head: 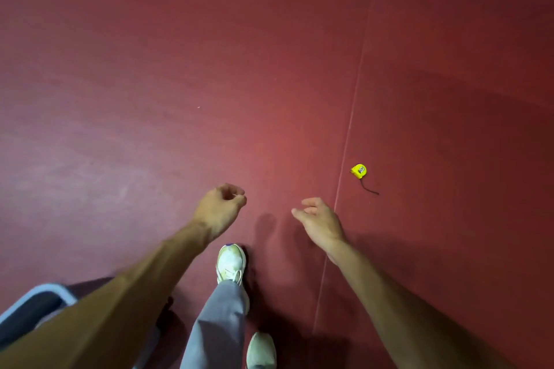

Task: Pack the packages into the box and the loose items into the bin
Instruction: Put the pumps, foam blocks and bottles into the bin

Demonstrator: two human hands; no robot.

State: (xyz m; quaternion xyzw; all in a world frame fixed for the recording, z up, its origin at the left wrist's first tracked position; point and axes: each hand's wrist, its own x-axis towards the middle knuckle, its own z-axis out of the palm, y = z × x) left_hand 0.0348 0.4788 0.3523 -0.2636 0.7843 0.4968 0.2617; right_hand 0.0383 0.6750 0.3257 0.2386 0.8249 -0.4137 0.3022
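On the left hand (218, 210) the fingers (238, 192) curl inward, perhaps pinching something tiny; I cannot tell. On the right hand (322, 220) they hang apart, empty. Beyond them, well apart on the floor (209, 69), lies the tape measure (358, 171); grabbed by its strap (370, 189), it could swing loose.

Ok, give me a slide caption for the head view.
Left hand and right hand out over a red floor, yellow tape measure lying nearby.

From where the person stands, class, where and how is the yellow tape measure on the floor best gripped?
Probably take the tape measure by its yellow case, coming down from above with the right hand, the nearer one. It lies flat, labelled face up, so pinch its opposite edges. The black strap trailing off it gives a looser hold.
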